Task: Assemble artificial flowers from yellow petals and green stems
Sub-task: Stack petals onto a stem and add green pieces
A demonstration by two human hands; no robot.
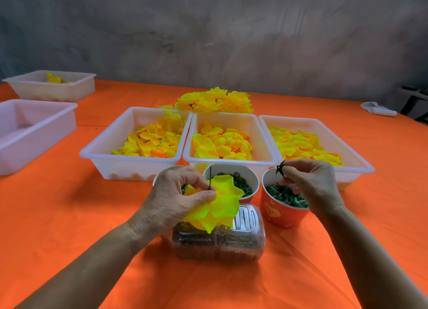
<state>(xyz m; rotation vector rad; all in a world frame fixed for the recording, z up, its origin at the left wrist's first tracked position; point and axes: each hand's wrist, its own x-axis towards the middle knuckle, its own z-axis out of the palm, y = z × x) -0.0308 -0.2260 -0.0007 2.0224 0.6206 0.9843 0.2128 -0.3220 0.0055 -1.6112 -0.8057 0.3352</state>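
**Asker:** From the head view, what are you holding, and how is it going to handle?

**Me:** My left hand [176, 197] is pinching a stack of yellow petal layers [222, 204] with a thin dark stem [209, 177] poking up through the middle. I am judging the petals as soft, limp fabric, nearly weightless, so I am gripping them at the centre, right by the stem, where they cannot flop or slide off. The stem looks stiff but slender; I reckon it would bend if squeezed sideways.

**Asker:** And the other hand?

**Me:** My right hand [312, 183] is pinching a small green calyx piece [280, 168] between thumb and forefinger, the other fingers curled. It is hovering above the red paper cup [281, 212] full of the same green pieces. That piece looks like light, springy plastic; I would take it by its edges so its centre stays free for the stem.

**Asker:** How are your arms sitting?

**Me:** Both forearms are reaching forward over the orange tabletop [69, 216], hands raised and apart, the left over a clear plastic container [245, 241], in front of three white trays of loose petals [152, 139].
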